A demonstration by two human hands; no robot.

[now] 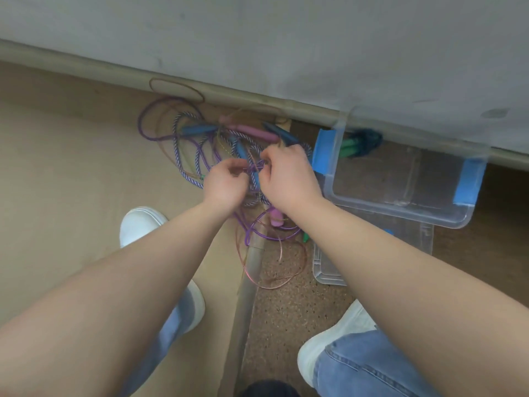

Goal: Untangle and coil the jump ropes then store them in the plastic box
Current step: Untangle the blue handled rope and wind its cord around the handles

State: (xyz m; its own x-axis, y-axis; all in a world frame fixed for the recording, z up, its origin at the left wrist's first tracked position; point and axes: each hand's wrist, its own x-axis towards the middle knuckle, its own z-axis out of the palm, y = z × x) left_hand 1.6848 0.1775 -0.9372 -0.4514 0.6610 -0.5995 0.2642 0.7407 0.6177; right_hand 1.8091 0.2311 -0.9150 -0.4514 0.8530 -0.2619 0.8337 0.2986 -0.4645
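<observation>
The tangle [229, 156] lies on the floor [71, 167] against the wall [257, 38], just left of the box [400, 179]. It holds a purple rope [148, 133], a striped rope [183, 167], a thin copper-toned rope [272, 282], blue handles [200, 129] and pink handles [252, 132]. One coiled rope with green handles [347, 147] already sits in the far left corner of the box. The lid [372, 253] lies on the floor below the box.

The left hand [226, 181] and right hand [289, 179] are at the centre of the tangle, close together. The fingers of both hands are curled in on the strands where purple and striped cords cross. Which cord each hand pinches cannot be told, since the backs of the hands hide the fingertips.

Step in hand, as judged: freeing one rope from the knot.

Procedure:
1. Select one rope and find its handle; a handle is the only free end.
2. Hold the knot loosely with one hand and widen the loop with the other. Do not pull hard; tension is likely to tighten the crossing.
3. Feed the handle back through the loop, then follow the cord to the next crossing.
4. Watch the thin rope. It probably kinks easily and runs under the purple one near the pink handle [276, 217].
5. Coil the freed rope and place it in the box beside the first.
</observation>
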